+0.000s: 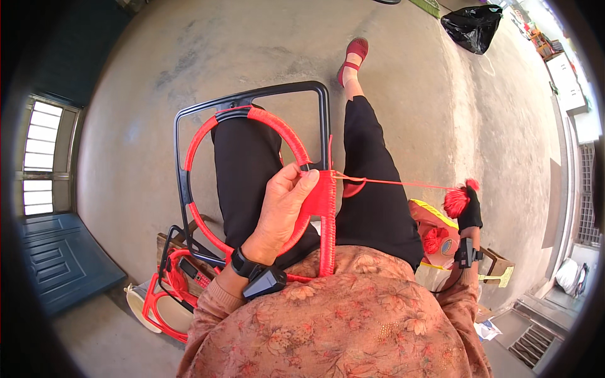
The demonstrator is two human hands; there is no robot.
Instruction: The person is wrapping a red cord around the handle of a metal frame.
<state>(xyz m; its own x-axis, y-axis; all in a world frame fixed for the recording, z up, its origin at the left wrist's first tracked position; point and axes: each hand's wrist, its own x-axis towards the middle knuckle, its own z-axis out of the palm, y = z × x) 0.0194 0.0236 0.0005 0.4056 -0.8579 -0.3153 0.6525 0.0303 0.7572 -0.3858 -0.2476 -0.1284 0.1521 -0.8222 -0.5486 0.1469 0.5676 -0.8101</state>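
Note:
A black tubular frame (325,126) with a round ring inside lies across my lap. Red cord wraps most of the ring and the frame's near right side (328,246); some black stretches are bare. My left hand (283,205) grips the ring's right side where it meets the outer bar, thumb on top. From just beside that thumb a red strand (397,183) runs taut to the right. Its other end leads to a bunched hank of red cord (456,201) in my right hand (470,214), which wears a black glove and is closed around the hank, far out to the right.
Beside my right thigh stands a red and yellow bag (446,242) with more red cord. A second red-wrapped frame (151,305) sits low at left. Farther off are a black plastic bag (472,30), a green broom (427,6), a blue door panel (82,258) and a floor grate (533,345).

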